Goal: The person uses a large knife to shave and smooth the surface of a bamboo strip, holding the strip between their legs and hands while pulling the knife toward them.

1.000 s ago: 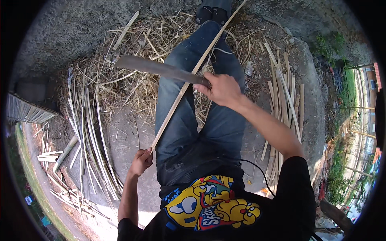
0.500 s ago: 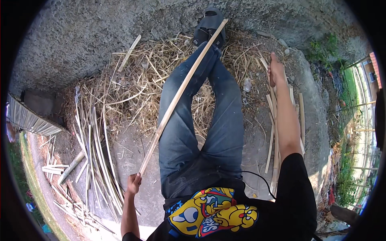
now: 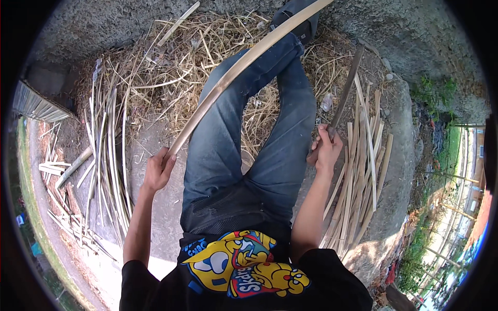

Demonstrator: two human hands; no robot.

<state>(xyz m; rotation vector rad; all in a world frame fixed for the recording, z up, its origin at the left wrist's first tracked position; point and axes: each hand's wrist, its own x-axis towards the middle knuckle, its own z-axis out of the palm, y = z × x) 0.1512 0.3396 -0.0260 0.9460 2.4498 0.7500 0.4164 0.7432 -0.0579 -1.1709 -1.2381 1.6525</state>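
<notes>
My left hand point(image 3: 160, 171) is closed round the near end of a long, pale bamboo strip point(image 3: 232, 74). The strip slants up and to the right across my thigh, and its far end passes my shoe at the top edge. In my right hand point(image 3: 327, 149), beside my right thigh, the fingers wrap the handle of a machete point(image 3: 346, 92). Its long dark blade points forward and slightly right, apart from the strip. Below the blade, to the right of that hand, lies a pile of bamboo strips point(image 3: 358, 179).
Another heap of thin strips point(image 3: 110, 155) lies on the ground at my left. Curly shavings point(image 3: 155, 83) cover the ground round my outstretched legs point(image 3: 212, 150). A rough grey wall point(image 3: 119, 23) rises beyond my feet. A thick bamboo piece point(image 3: 75, 167) sits farther left.
My right hand has come back from the far right pile toward my thigh, and the machete now shows plainly in it. My left hand has moved forward with the strip, whose far end reaches farther out.
</notes>
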